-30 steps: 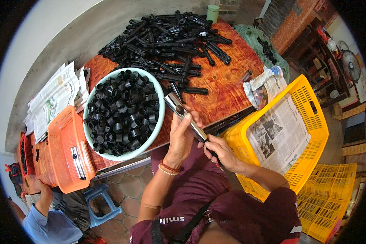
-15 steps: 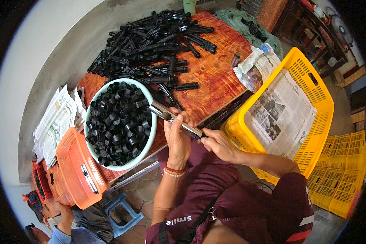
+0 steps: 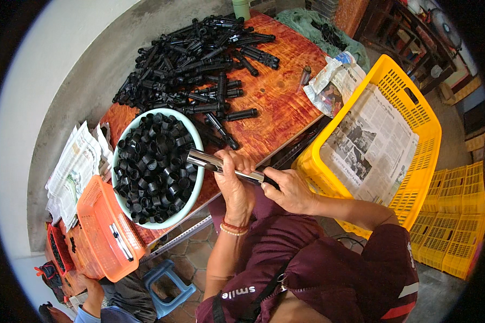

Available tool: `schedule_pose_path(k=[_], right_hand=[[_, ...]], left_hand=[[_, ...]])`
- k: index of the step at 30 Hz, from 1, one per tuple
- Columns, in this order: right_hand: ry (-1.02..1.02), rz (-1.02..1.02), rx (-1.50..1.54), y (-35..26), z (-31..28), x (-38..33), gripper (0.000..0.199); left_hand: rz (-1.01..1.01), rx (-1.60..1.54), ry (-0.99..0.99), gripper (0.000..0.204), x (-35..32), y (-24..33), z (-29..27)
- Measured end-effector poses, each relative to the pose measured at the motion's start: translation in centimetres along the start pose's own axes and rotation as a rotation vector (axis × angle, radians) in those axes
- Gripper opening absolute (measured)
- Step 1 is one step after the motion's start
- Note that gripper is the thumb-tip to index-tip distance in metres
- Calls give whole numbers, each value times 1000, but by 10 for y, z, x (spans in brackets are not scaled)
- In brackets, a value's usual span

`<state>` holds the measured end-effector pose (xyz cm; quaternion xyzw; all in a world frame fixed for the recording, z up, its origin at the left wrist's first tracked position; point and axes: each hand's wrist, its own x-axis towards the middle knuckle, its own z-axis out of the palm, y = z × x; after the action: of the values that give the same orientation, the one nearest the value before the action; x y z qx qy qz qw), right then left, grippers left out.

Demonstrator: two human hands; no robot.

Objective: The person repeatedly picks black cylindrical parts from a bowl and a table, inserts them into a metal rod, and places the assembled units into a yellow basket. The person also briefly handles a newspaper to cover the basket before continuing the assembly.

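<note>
A grey and white wall [image 3: 64, 91] curves along the left side, and the tabletop [image 3: 285, 97] before it is of reddish-brown colour with a glossy surface.

The left hand [image 3: 234, 180] comes up from the lower edge, its forearm nearly upright in the view, with two bracelets [image 3: 233, 229] at the wrist. Its grip is closed around the middle of a shiny silver tube [image 3: 206, 161], the thumb lying along the near side. The right hand [image 3: 290, 189] comes from the right with a bent elbow; its grip is closed on the black end [image 3: 271, 184] of this tube.

The tube is in the air, in front of the tabletop's edge. Its long axis goes slantwise — the free silver end points to the upper left and appears over the rim of the pale green basin [image 3: 199, 187], and the black end points to the lower right. The basin is full of black caps [image 3: 157, 175]. Behind it lies a large heap of black tubes [image 3: 199, 67].

About writing: the dark red garment [image 3: 307, 274] carries a short white word at its lower left. The newspaper [image 3: 382, 134] in the yellow crate [image 3: 307, 173] shows photographs and columns of print — the small text is not readable. In the orange basket [image 3: 91, 207] are silver pieces [image 3: 121, 243], and a co-worker's hand [image 3: 93, 288] is near it.
</note>
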<state>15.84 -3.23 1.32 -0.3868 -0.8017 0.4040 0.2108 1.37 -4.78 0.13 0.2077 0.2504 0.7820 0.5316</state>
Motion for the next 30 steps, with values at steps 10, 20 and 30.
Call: schedule_pose_path(k=[10, 20, 30], right_hand=[[-424, 216, 500, -1, -21, 15, 30], [114, -312, -404, -6, -18, 3, 26], [61, -331, -541, -4, -20, -1, 27]], left_hand=[[70, -159, 68, 28, 19, 33, 2], [-79, -449, 84, 37, 21, 37, 7], [-83, -482, 0, 37, 15, 26, 0]])
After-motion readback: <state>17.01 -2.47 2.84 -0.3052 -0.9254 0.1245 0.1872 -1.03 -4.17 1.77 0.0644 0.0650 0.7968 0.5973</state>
